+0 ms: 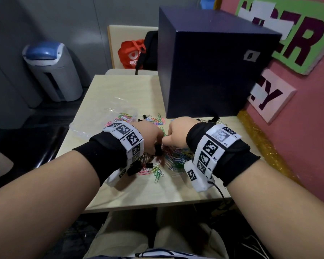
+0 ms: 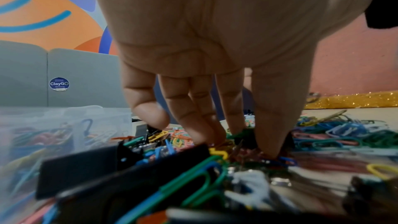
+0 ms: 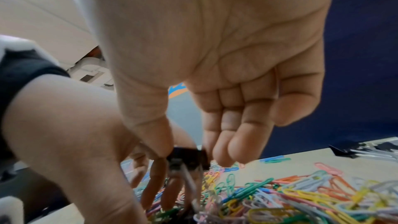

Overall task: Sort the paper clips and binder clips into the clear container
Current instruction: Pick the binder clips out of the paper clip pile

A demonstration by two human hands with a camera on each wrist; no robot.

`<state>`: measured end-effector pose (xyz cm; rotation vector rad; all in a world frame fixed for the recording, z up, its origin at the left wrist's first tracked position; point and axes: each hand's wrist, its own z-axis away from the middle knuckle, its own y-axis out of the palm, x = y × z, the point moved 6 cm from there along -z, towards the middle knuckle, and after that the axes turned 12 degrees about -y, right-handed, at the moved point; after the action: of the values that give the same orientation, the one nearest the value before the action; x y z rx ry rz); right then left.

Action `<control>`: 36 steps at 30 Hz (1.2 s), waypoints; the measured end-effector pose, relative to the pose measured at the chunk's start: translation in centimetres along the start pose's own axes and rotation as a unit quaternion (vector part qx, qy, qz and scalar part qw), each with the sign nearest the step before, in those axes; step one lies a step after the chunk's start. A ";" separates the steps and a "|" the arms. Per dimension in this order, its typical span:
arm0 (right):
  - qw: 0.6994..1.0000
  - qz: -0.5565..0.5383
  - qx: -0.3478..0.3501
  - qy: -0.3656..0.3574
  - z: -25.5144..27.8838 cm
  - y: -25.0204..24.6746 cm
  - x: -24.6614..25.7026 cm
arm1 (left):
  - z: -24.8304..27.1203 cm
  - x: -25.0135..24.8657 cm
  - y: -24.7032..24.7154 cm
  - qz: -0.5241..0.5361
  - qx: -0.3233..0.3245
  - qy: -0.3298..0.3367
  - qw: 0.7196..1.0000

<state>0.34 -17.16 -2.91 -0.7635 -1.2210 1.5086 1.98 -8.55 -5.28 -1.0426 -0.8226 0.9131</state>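
On the table (image 1: 120, 195), right in front of you, colourful paper clips (image 1: 173, 158) lie in a heap with black binder clips (image 1: 133, 170) mixed in. Your right hand (image 3: 215, 67) pinches a black binder clip (image 3: 187, 157) above the heap. Your left hand (image 2: 215, 48) digs its fingertips (image 2: 271, 151) into the heap; you cannot tell if it holds anything. Your clear container (image 1: 88, 128) sits just left, with some paper clips inside

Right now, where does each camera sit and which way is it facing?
Head: worn high, facing down at the table; both forearms and hands show.
Left wrist: low, along the left hand into the paper clips.
Right wrist: along the right hand pinching a black binder clip.
All three share the clip pile.
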 end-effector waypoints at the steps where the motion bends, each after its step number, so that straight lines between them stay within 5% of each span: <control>1: 1.000 -0.012 -0.010 0.007 -0.1 -0.1 -0.2 | 0.0 -0.1 0.0 0.000 0.001 -0.002 1.000; 14: 0.989 -0.090 -0.079 0.087 -0.7 0.2 -3.4 | -0.1 -1.5 -0.1 -0.041 0.050 0.031 0.997; 19: 0.985 -0.060 -0.091 0.135 -0.8 -0.1 -6.2 | -0.2 -1.9 0.0 -0.067 0.023 0.012 0.997; 26: 0.943 -0.122 -0.180 0.251 1.0 -1.6 -11.5 | -0.2 -3.0 -0.3 -0.075 0.040 0.043 0.995; 36: 0.970 -0.010 0.011 0.242 4.5 0.6 -13.5 | -1.2 -3.6 -3.4 -0.008 0.002 0.037 0.999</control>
<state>-0.01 -31.33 -3.76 -1.0291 -0.8382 1.2181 2.41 -13.02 -2.93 -1.0600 -0.7652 0.8575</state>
